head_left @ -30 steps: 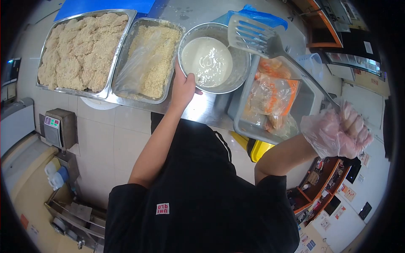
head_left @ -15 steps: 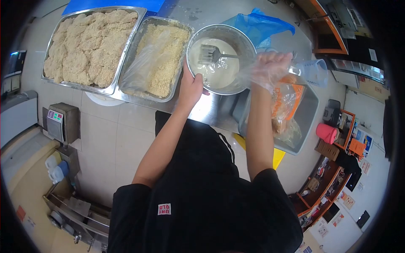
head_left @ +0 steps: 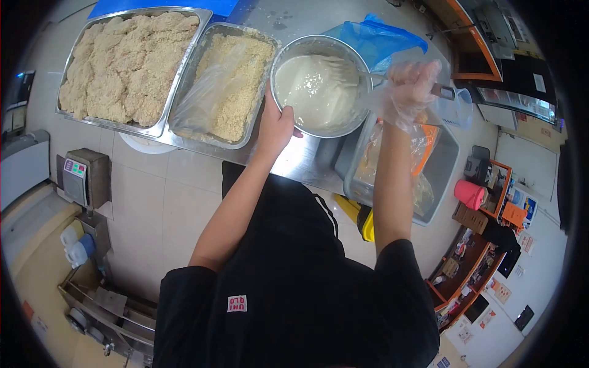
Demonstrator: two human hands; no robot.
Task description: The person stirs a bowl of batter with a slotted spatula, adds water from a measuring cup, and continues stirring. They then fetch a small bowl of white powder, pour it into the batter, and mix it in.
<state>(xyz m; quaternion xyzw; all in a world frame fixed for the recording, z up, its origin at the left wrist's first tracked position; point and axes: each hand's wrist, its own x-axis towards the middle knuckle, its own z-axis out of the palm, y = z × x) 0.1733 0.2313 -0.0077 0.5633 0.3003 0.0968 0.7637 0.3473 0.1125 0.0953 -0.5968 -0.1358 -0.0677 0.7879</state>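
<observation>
A steel mixing bowl [head_left: 363, 52] of pale, runny batter [head_left: 307, 92] stands at the table's front edge. Closed on its left rim is my bare left hand [head_left: 277, 127], thumb on the near side. My right hand [head_left: 412, 89], in a clear plastic glove, grips the handle of a slotted spatula [head_left: 346, 70]. The spatula's batter-coated head lies against the bowl's right side, partly in the batter. Left of the bowl is a metal pan of pale crumbs [head_left: 248, 92] with a clear plastic bag [head_left: 211, 92] on them.
At far left a large tray [head_left: 162, 122] holds crumb-coated pieces. A blue plastic bag [head_left: 374, 40] lies behind the bowl. Under my right arm is a grey tub [head_left: 451, 159] with plastic packaging. A clear measuring jug [head_left: 459, 110] stands beyond my right hand.
My right hand has moved right, drawing the spatula head from the bowl's left-centre to its right side. My left hand keeps its hold on the rim.
</observation>
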